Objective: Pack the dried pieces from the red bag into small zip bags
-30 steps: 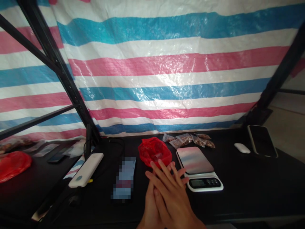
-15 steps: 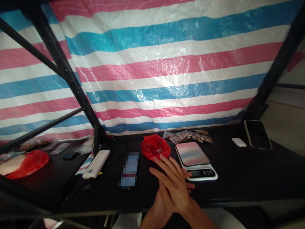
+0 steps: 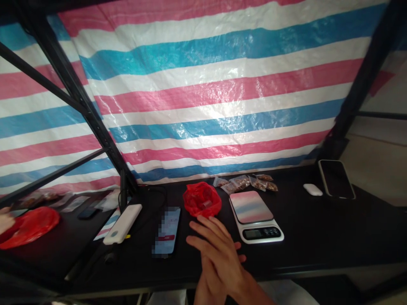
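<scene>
My right hand lies across my left hand, palm towards palm, over the front of the black table. The right fingers are stretched out and apart, pointing up and left. Most of the left hand is hidden underneath; a few straight fingertips stick out on the right side. Nothing shows in either hand. Just beyond the right fingertips sits an open red plastic bag with something clear inside. To the right of the hands is a white kitchen scale with a bare metal plate.
Several small clear bags of brownish contents lie behind the scale. A lit phone and a white power bank are at left. A white earbud case and another phone sit right. Beyond the metal post, a person's hand touches a red bag.
My hands stay crossed and have shifted slightly left and down, the right sliding over the left. The view has turned a little right. At far left, the other person's hand has drawn back leftward.
</scene>
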Demonstrator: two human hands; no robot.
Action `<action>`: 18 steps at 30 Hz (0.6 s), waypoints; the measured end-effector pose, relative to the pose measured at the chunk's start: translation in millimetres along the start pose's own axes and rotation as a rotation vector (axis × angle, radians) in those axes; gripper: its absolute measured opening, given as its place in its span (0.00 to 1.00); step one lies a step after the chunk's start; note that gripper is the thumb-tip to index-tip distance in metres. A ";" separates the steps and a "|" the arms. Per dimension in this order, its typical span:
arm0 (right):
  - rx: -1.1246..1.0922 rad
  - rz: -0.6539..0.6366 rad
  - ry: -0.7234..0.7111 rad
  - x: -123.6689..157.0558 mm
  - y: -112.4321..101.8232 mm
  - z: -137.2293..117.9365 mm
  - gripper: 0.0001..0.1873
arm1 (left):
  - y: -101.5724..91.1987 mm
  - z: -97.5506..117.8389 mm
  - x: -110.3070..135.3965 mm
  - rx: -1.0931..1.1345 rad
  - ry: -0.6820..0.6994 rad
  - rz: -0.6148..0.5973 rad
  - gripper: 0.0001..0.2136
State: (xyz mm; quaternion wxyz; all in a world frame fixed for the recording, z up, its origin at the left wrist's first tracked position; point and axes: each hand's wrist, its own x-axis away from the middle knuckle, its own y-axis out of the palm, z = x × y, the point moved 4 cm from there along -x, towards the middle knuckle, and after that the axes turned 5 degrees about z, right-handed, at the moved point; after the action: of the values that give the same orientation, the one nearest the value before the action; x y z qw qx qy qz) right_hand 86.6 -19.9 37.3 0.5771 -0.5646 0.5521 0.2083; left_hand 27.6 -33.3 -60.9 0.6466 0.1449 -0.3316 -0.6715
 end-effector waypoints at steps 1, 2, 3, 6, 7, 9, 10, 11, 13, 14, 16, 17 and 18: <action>0.015 0.037 0.048 -1.7 -3.4 5.1 0.26 | -1.6 -3.4 3.4 -0.009 -0.006 0.002 0.25; 0.033 0.088 0.100 -3.4 -8.3 11.5 0.27 | -2.4 -7.2 7.9 -0.019 -0.013 -0.009 0.24; 0.049 0.133 0.141 -4.9 -13.6 18.1 0.26 | -2.8 -10.9 12.9 -0.028 -0.018 -0.022 0.24; 0.081 0.246 0.223 -7.6 -28.6 34.0 0.23 | 0.6 -9.9 24.8 -0.125 0.057 -0.080 0.23; 0.102 0.288 0.257 -7.8 -32.6 37.5 0.22 | 2.1 -3.3 25.8 -0.205 0.106 -0.084 0.23; 0.162 0.346 0.325 -7.4 -36.8 41.5 0.19 | 2.1 22.4 21.6 -0.443 0.254 -0.005 0.19; 0.191 0.345 0.357 -7.2 -36.2 42.6 0.18 | 0.8 41.1 16.7 -0.568 0.358 0.069 0.16; 0.212 0.316 0.384 -7.0 -33.8 43.6 0.17 | -1.7 61.6 10.1 -0.680 0.451 0.165 0.13; 0.233 0.181 0.405 -6.5 -24.0 46.0 0.17 | -5.8 103.1 -5.5 -0.877 0.639 0.327 0.11; 0.239 0.094 0.393 -5.8 -17.5 47.4 0.20 | -6.8 120.3 -14.2 -0.974 0.703 0.368 0.11; 0.254 -0.053 0.344 -3.1 -5.4 50.9 0.28 | -4.0 141.4 -31.6 -1.214 0.749 0.292 0.13; 0.261 -0.097 0.324 -1.5 -0.7 53.2 0.30 | 0.4 143.8 -38.6 -1.357 0.753 0.144 0.19; 0.264 -0.121 0.313 -0.2 2.7 55.8 0.31 | 4.6 141.7 -43.2 -1.487 0.747 -0.016 0.26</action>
State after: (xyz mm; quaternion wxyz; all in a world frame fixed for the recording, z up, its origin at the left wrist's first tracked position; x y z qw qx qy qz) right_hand 106.7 30.2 22.5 0.5646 -0.5416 0.6227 0.0087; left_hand -51.9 45.2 36.4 0.6362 -0.1046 0.4360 -0.6279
